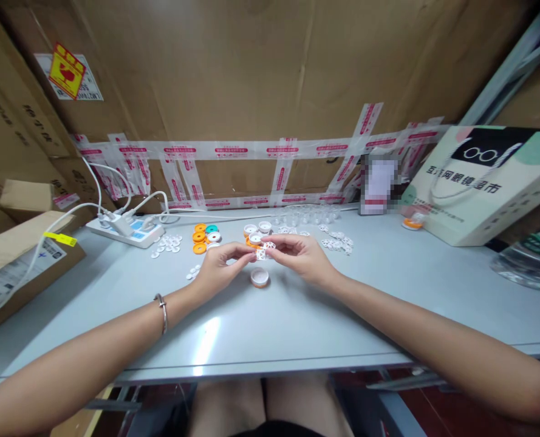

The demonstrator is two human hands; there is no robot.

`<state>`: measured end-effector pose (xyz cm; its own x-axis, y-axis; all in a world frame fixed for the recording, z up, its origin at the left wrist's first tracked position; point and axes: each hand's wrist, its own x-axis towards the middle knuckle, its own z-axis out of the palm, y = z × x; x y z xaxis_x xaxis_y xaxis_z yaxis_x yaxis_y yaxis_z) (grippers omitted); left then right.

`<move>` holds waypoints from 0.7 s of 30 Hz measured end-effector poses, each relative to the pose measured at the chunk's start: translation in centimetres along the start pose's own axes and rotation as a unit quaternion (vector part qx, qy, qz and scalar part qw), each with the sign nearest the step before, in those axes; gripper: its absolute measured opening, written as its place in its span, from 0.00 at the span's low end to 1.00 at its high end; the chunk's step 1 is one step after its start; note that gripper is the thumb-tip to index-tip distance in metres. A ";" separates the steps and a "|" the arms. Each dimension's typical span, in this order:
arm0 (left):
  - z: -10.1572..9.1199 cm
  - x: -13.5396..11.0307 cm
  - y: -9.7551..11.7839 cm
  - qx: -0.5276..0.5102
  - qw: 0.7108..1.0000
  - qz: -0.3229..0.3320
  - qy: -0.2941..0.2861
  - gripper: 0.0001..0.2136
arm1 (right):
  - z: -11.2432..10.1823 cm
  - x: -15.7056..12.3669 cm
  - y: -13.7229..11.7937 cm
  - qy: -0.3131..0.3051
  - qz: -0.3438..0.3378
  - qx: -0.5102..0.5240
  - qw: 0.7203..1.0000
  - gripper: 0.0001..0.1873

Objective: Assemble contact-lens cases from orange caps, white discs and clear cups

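My left hand [222, 267] and my right hand [299, 255] meet over the middle of the grey table [297, 315]. Both pinch a small white perforated disc [264, 250] between their fingertips. Just below them an orange-rimmed white cap [259, 277] lies on the table. A silver bracelet [161, 311] is on my left wrist. Behind the hands sit orange and teal rings [201, 237], some orange-and-white caps [254, 233] and scattered white discs [338, 241].
A white power strip [126, 230] with plugs and cables lies at the back left, beside cardboard boxes [14, 261]. Clear small cups [304, 213] stand at the back. A printed paper bag [483, 182] lies at the right. Taped cardboard forms the back wall.
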<state>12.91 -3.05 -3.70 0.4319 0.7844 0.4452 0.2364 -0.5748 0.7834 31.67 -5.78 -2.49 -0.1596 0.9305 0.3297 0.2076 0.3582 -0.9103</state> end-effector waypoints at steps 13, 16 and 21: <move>-0.1 -0.1 0.1 -0.032 0.999 -0.012 0.007 0.06 | 0.3 -0.9 0.0 -0.008 -0.060 -0.068 0.996 0.15; -0.1 -0.1 -0.1 -0.035 0.999 -0.016 0.016 0.05 | 0.4 -0.8 0.1 -0.037 -0.054 -0.058 0.996 0.16; -0.1 -0.1 -0.2 -0.045 0.999 -0.011 0.023 0.05 | 0.3 -0.6 0.3 -0.048 -0.069 -0.049 0.995 0.15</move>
<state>12.80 -3.01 -3.84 0.3859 0.8074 0.4462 0.1645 -0.5362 0.8279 31.53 -6.28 -3.05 -0.2840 0.8618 0.4202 0.2689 0.4923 -0.8278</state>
